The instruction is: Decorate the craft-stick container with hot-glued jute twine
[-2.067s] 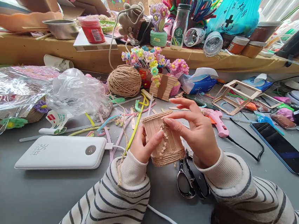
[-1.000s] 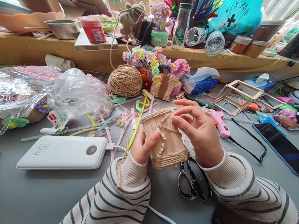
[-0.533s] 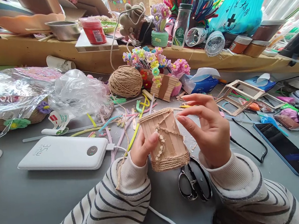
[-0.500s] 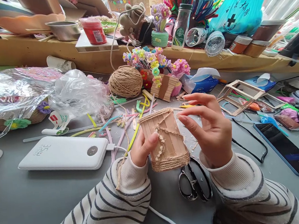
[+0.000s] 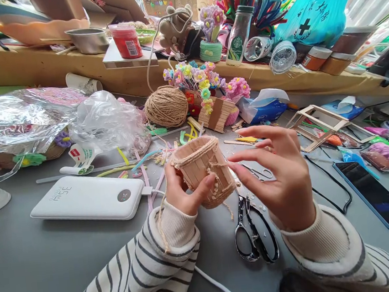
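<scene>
A small basket (image 5: 197, 171) of wooden craft sticks, with twine round its rim and base, is held tilted above the grey table. My left hand (image 5: 184, 194) grips it from the left, thumb across the front and fingers behind, mostly hidden. On its front, a row of small pale beads or buds (image 5: 215, 187) runs downward. With thumb and index finger, my right hand (image 5: 285, 183) pinches a thin strand of twine (image 5: 221, 163) coming off the front; its other fingers are raised. Below lie black-handled scissors (image 5: 254, 229), their blades pointing away. A loose twine end hangs by my left sleeve.
A white power bank (image 5: 86, 198) with a cable lies left. Behind stand a ball of twine (image 5: 166, 106), craft flowers (image 5: 196, 77) and a bundle of sticks (image 5: 216, 114). To the right are a stick frame (image 5: 316, 123) and a phone (image 5: 374, 193). Pipe cleaners and scraps litter the middle.
The basket has tipped so its opening shows. My right fingers have closed from an open pinch onto the twine, which lay across the basket's front before.
</scene>
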Demonstrator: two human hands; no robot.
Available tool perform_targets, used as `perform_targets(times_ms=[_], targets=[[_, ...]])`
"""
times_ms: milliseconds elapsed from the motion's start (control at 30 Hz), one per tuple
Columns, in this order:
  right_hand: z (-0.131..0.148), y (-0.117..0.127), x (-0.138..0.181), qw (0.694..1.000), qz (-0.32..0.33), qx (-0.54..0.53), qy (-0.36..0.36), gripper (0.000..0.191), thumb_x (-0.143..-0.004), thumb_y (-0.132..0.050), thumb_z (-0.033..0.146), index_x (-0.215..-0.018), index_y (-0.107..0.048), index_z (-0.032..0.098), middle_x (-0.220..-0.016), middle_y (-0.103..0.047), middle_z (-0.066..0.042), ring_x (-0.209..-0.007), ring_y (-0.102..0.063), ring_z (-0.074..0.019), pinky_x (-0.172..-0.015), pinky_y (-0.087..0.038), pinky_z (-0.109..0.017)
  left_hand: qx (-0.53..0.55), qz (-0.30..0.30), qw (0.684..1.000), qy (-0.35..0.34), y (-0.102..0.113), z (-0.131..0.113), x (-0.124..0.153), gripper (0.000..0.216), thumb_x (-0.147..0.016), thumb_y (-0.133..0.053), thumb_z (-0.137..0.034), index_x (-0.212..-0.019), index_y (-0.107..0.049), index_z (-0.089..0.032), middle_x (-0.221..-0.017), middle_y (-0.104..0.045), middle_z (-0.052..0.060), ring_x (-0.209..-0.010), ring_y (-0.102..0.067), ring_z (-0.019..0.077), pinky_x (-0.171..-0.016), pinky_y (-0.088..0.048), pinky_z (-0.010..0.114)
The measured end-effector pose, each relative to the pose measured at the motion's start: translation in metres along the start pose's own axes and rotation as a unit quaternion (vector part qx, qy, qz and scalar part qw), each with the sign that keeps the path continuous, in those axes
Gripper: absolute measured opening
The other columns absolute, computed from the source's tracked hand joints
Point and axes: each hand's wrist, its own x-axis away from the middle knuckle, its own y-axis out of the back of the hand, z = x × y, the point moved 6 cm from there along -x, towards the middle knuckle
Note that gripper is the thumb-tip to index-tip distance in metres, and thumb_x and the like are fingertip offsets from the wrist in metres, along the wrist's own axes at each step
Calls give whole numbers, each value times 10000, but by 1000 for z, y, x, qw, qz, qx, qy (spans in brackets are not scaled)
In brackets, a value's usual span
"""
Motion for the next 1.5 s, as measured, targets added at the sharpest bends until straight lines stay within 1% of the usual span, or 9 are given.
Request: perform_targets(times_ms=[133, 300, 467, 733, 900, 1067, 1167, 1333, 1500], targets=[[9, -6, 5, 1000, 0, 5, 8, 87, -729, -626, 209, -803, -658, 240, -1100, -550, -48, -1030, -471, -227, -834, -438, -410, -24, -27, 999, -29, 4, 1, 1, 862, -498, -764, -450, -1183, -322, -171, -1143, -533, 129, -1009, -559, 264, -835, -467, 370], [7, -9, 5, 1000, 1, 3, -3, 66, -733, -621, 213, -784, -653, 240, -1093, -552, -48, -1019, -482, -219, -831, -437, -415, -90, -53, 992, -77, 8, 0, 4, 893, -451, -785, -444, -1164, -313, -188, -1150, -504, 131, -1028, -535, 288, -883, -420, 438], [7, -9, 6, 1000, 6, 5, -4, 68, -731, -617, 201, -773, -650, 243, -1095, -550, -46, -1028, -480, -220, -835, -434, -414, -112, -67, 986, -104, 9, -3, 7, 903, -446, -787, -436, -1172, -311, -190, -1176, -480, 129, -1063, -508, 284, -889, -411, 415], [6, -11, 6, 1000, 12, 5, -5, 76, -734, -605, 179, -777, -651, 221, -1093, -552, -67, -1040, -482, -217, -830, -445, -404, -128, -66, 984, -109, 10, -3, 6, 896, -445, -785, -446, -1160, -310, -193, -1174, -473, 137, -1055, -508, 294, -899, -399, 443], [4, -12, 5, 1000, 11, -6, -15, 73, -739, -598, 186, -772, -647, 229, -1079, -549, -64, -1044, -496, -227, -824, -444, -418, -108, -56, 989, -87, 10, 0, 4, 883, -470, -772, -454, -1172, -308, -185, -1173, -481, 144, -1051, -509, 293, -897, -394, 453], [1, -11, 4, 999, 11, -27, -41, 60, -734, -601, 197, -757, -643, 233, -1075, -546, -56, -1045, -496, -233, -803, -450, -408, -103, -58, 989, -83, 12, 3, 3, 881, -464, -778, -442, -1176, -326, -189, -1164, -491, 132, -1042, -520, 294, -885, -409, 444], [-1, -10, 3, 997, 14, -36, -63, 52, -723, -610, 204, -749, -642, 236, -1073, -552, -48, -1041, -497, -234, -828, -438, -413, -107, -59, 989, -86, 12, 3, 4, 877, -467, -779, -434, -1177, -322, -196, -1170, -491, 135, -1039, -525, 299, -882, -412, 450], [-5, -13, 3, 992, 45, -60, -100, 52, -715, -631, 258, -748, -654, 225, -1086, -555, -51, -1035, -501, -215, -887, -411, -418, -155, -84, 978, -115, 11, -2, 8, 910, -441, -790, -428, -1175, -310, -188, -1163, -483, 142, -1046, -512, 304, -886, -409, 463], [-9, -15, 4, 988, 62, -71, -124, 41, -707, -638, 253, -723, -654, 218, -1097, -559, -48, -1002, -511, -206, -878, -415, -422, -186, -92, 970, -125, 10, -3, 10, 930, -432, -787, -443, -1186, -303, -195, -1175, -466, 138, -1041, -512, 298, -858, -436, 440]])
